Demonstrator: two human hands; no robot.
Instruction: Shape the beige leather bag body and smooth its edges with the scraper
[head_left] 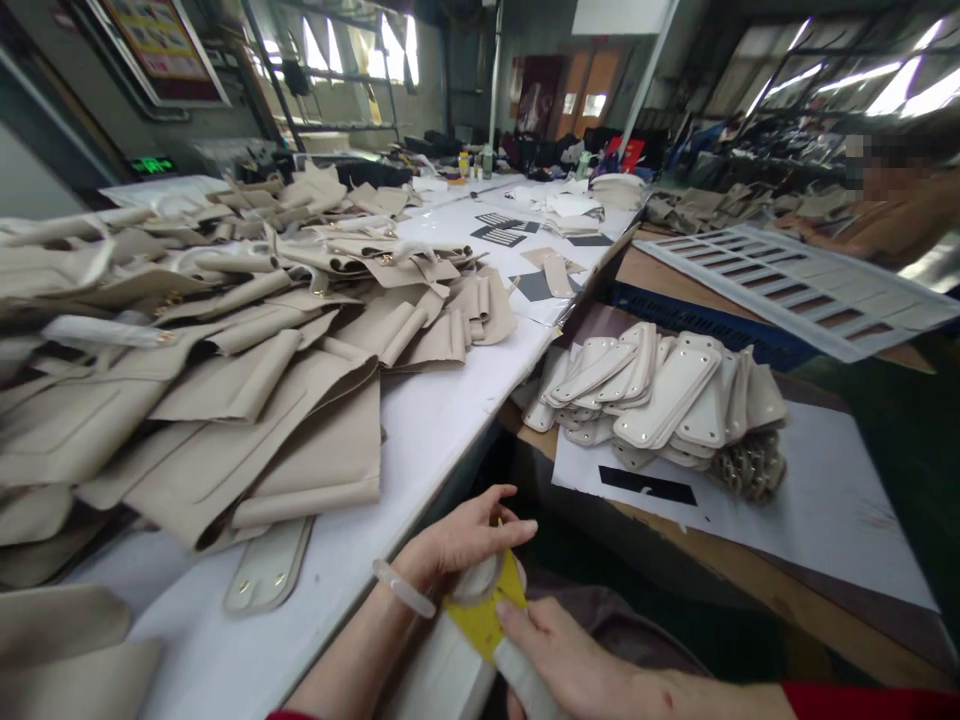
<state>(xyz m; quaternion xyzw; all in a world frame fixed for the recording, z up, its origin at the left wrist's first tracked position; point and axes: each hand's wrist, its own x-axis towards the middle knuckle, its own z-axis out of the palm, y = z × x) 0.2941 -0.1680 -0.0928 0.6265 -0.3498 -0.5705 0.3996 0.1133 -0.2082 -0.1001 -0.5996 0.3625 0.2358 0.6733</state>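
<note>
My left hand (pixel 472 532), with a pale bangle (pixel 403 588) on its wrist, rests against a whitish piece (pixel 442 665) low in the view. Its thumb and fingers are apart, above a yellow piece (pixel 484 612). My right hand (pixel 551 650) grips the yellow piece, its thumb pressed on the face, with a pale rounded part below it; the other fingers are mostly hidden. A light strap end with two metal studs (pixel 262 575) pokes out from under beige leather panels (pixel 300 440) on the white table (pixel 420 440).
Stacked pale studded straps (pixel 660 390) lie on white paper (pixel 825 480) at the right, beside a black strip (pixel 646 486). Behind them a slotted white frame (pixel 810 280) rests on a box. A person (pixel 900 200) sits at the far right. More beige pieces cover the table's left.
</note>
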